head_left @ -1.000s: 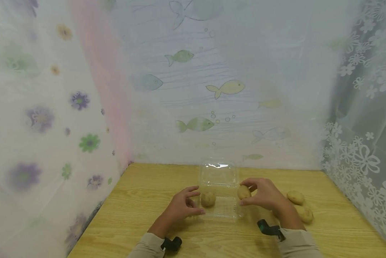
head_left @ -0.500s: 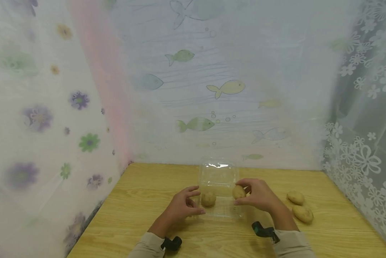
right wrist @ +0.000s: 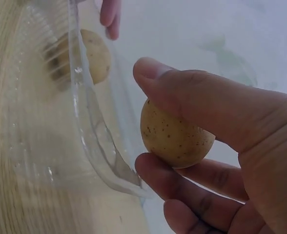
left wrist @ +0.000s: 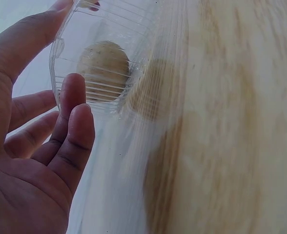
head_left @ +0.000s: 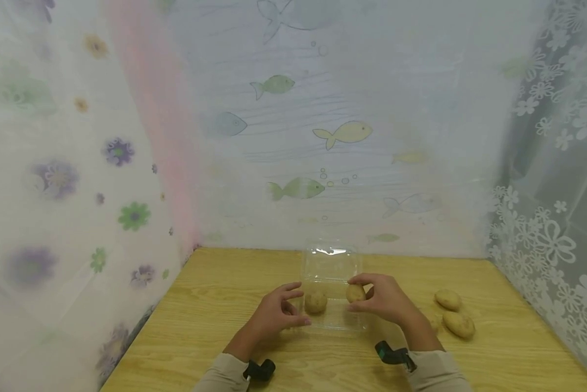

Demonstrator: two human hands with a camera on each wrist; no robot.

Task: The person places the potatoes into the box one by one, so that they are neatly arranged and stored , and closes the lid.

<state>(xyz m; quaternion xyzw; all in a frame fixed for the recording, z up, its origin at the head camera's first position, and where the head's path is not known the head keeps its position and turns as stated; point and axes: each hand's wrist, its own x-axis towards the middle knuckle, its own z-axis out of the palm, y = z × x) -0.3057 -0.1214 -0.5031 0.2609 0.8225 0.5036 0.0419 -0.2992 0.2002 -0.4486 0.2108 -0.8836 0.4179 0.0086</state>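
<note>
A clear plastic clamshell container sits on the table with its lid raised at the back. One potato lies in its left part. My left hand holds the container's left side, thumb at the near corner and fingers at the far one. Between thumb and fingers, my right hand pinches another potato, speckled with dark dots. In the head view that potato appears over the container's right part; the right wrist view shows it just above the rim.
Two potatoes lie on the wooden table at the right, and another potato is partly hidden by my right wrist. Fabric with printed fish hangs behind the table. Flowered curtains flank both sides.
My right hand has moved left with its potato, from beside the container's right edge to over its right part. The left hand has stayed in place.
</note>
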